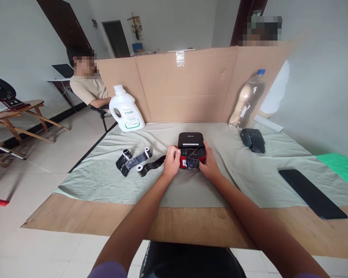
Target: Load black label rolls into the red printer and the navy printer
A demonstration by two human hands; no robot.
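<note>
Red and black plastic make up the printer, a small rounded box that sits on the cloth directly between both hands, with its black lid raised at the far side. The left hand closes around the printer's left wall, thumb on top near the open bay; the right hand closes around the right wall in the same manner, so both hands hold the printer rather than lie flat. Dark, marbled paper shows across the bay between the thumbs, glossy and slightly creased. In my judgement the work in hand is seating this paper, and it calls for even pressure from both sides, a straight feed edge and a steady base, since the cloth below is wrinkled and may slip. Just left of the left hand lie three rolls of the same dark stock, partly unwound, with pale cores. Further off to the left stands a white jug, smooth and hard. Well to the right of the right hand rest a black case, a matt phone and, beyond these, a clear bottle leaning on the cardboard screen. The bare board near the forearms is a grained wood sheet.
</note>
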